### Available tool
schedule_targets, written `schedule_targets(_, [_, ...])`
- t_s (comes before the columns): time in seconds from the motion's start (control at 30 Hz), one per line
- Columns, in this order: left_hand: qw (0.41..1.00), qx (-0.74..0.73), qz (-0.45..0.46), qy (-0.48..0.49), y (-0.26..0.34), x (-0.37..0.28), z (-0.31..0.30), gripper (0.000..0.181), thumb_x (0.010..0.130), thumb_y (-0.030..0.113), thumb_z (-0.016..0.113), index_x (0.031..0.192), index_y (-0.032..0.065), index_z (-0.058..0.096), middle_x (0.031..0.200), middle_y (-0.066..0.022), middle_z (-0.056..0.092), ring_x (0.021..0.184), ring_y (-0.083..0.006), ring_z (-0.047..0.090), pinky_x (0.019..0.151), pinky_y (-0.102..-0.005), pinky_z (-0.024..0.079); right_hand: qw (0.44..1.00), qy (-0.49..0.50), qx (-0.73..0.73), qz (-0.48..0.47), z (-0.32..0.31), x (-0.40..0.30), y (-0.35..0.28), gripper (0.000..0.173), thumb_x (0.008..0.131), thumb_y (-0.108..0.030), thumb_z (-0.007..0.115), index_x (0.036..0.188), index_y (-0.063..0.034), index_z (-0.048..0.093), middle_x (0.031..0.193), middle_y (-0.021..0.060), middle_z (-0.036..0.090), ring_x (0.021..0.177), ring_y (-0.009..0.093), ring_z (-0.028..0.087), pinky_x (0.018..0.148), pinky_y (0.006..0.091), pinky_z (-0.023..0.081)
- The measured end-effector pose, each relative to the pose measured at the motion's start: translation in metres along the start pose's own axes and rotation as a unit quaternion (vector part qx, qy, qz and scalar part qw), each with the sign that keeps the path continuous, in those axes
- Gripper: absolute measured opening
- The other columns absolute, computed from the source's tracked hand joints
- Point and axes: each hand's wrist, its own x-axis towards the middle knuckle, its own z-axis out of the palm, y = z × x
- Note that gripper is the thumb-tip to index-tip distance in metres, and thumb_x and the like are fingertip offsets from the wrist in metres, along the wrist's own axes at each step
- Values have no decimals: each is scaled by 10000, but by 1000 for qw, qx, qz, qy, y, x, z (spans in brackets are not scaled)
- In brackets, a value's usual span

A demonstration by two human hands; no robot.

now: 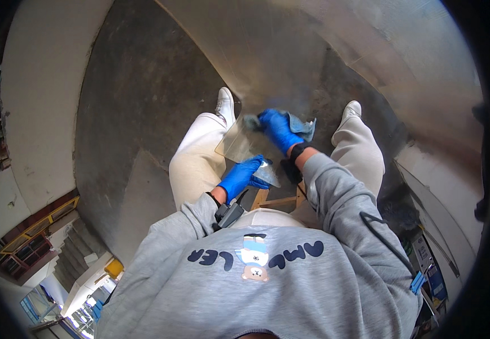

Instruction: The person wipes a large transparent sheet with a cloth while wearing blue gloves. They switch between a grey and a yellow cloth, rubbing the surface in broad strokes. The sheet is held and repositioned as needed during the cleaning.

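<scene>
A large translucent sheet (pixel 253 55) rises before me, its narrow lower corner between my knees. My right hand (pixel 279 129), in a blue glove, is shut on a blue-grey cloth (pixel 302 126). Folds of the cloth hang out on both sides of the fingers, and it lies over the lower part of the sheet. Below it, my left hand (pixel 243 176), gloved in the same blue, grips a small clear plastic object (pixel 267 174), possibly a bottle or a bag. That object sits just under the sheet's lower edge. Some blur hides the exact contact of cloth and sheet.
Wooden stool bars (pixel 276 202) show beneath me. My white shoes (pixel 225 104) rest on the dark concrete floor (pixel 143 76). A pale wall (pixel 46 93) runs along the left, with stairs (pixel 77 243) farther down. A black device (pixel 229 215) is near my left wrist.
</scene>
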Motion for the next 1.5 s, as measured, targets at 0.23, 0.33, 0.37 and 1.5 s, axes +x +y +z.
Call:
schedule_targets(0.23, [997, 71, 24, -5, 16, -6, 2, 407, 976, 341, 388, 1217, 44, 527, 1173, -122, 560, 841, -253, 657, 666, -334, 582, 968, 186, 105, -132, -46, 24, -34, 233, 855, -213, 549, 884, -11, 662, 819, 130, 652, 744, 227, 605, 704, 311, 452])
schedule_targets(0.33, [997, 67, 35, -25, 18, -2, 2, 398, 977, 343, 385, 1194, 52, 547, 1074, -148, 611, 809, -249, 665, 652, -333, 580, 974, 182, 107, -88, -52, 17, -35, 204, 863, -149, 555, 898, 23, 659, 807, 87, 659, 741, 153, 585, 709, 285, 452])
schedule_targets(0.37, [997, 75, 33, -9, 19, -2, 2, 398, 977, 346, 385, 1188, 54, 552, 1033, -155, 623, 799, -249, 667, 649, -333, 579, 974, 176, 117, -84, -54, 16, -35, 201, 864, -145, 555, 894, 24, 660, 808, 89, 660, 743, 153, 586, 710, 286, 454])
schedule_targets(1.5, [996, 81, 13, 18, 7, 4, -13, 386, 979, 330, 375, 1205, 63, 537, 1087, -153, 597, 829, -254, 658, 666, -342, 569, 946, 144, -118, -265, -40, 23, -39, 335, 843, -227, 518, 1152, -127, 595, 1154, 132, 591, 1070, 311, 542, 932, 377, 409])
